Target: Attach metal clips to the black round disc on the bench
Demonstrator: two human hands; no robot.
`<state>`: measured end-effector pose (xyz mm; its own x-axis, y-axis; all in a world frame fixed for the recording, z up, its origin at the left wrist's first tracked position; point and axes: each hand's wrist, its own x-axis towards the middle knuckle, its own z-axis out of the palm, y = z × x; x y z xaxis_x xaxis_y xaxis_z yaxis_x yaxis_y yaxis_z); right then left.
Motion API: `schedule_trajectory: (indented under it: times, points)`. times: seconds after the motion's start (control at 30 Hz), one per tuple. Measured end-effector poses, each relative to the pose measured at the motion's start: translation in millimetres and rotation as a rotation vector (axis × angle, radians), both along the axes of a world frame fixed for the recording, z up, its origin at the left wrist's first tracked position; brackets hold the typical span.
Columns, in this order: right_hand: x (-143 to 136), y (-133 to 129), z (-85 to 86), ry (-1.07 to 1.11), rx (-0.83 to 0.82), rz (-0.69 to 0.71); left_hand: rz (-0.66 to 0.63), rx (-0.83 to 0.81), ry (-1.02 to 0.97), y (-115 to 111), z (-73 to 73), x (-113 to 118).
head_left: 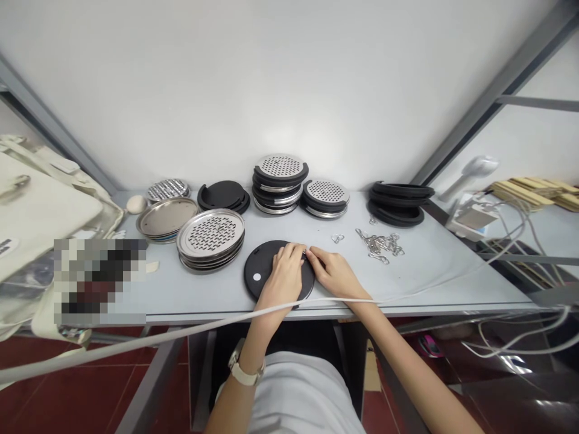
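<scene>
A black round disc [257, 265] with a white dot on it lies on the table in front of me. My left hand [287, 271] is laid over its middle and right part, fingers together and bent at the disc's upper right edge. Close by, my right hand [332, 271] pinches at that same edge. A small dark, shiny bit shows between the two hands, mostly hidden by the fingertips. Small metal hooks [380, 242] lie in a loose heap to the right, with a couple more [337, 239] nearer the disc.
Perforated metal grater plates [210, 235] are stacked at left, beside plain metal discs [166, 217]. Along the wall stand black-rimmed grater stacks [280, 166] and black rings [400, 202]. A white cable [181, 334] crosses the front edge. A bag [40, 205] sits left.
</scene>
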<state>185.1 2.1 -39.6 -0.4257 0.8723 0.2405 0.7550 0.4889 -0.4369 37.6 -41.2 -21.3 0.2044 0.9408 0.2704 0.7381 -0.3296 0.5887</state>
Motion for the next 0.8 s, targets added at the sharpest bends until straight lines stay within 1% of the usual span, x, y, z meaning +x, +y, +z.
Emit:
schedule_trajectory:
  times: [0.17, 0.5, 0.7, 0.8]
  points:
    - [-1.0, 0.2, 0.3, -0.005, -0.009, 0.002, -0.005, -0.004, 0.001, -0.5, 3.1, -0.2]
    - [1.5, 0.3, 0.0, -0.018, -0.001, 0.038, -0.003, 0.0, 0.015, 2.3, 1.2, 0.0]
    - [1.1, -0.2, -0.5, 0.014, 0.009, -0.004, 0.008, -0.005, -0.001, 1.3, 1.2, -0.3]
    - [0.6, 0.9, -0.9, 0.044, -0.005, -0.012, -0.008, -0.015, -0.008, 1.1, 0.9, -0.4]
